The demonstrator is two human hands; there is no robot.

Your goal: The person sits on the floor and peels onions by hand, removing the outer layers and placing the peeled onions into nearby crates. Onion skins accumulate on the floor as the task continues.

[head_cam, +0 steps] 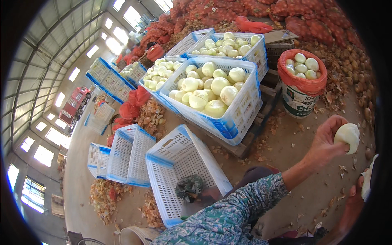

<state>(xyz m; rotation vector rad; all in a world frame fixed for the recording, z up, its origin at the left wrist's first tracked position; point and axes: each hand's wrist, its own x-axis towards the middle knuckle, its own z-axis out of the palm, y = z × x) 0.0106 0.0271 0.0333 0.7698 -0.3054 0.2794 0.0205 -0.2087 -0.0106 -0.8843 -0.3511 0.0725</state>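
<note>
A peeled white onion (349, 137) is pinched between the thumb and fingers of my left hand (326, 142), which reaches out from a patterned sleeve (239, 202). Below it, at the right rim of the picture, is my right hand (355, 193), partly cut off. Its curled fingers hold a thin white piece (369, 179); I cannot tell what this is. Beyond my left hand stands a plastic bucket (295, 102) lined with a red mesh bag (301, 81), with peeled onions (301, 65) piled inside.
Vented plastic crates (239, 119) of peeled onions rest on a wooden pallet (245, 147). Near my arm a tilted crate (162, 180) holds a dark cloth (189, 186). Loose unpeeled onions (352, 67), skins (105, 196) and stacked red mesh sacks (315, 27) lie around.
</note>
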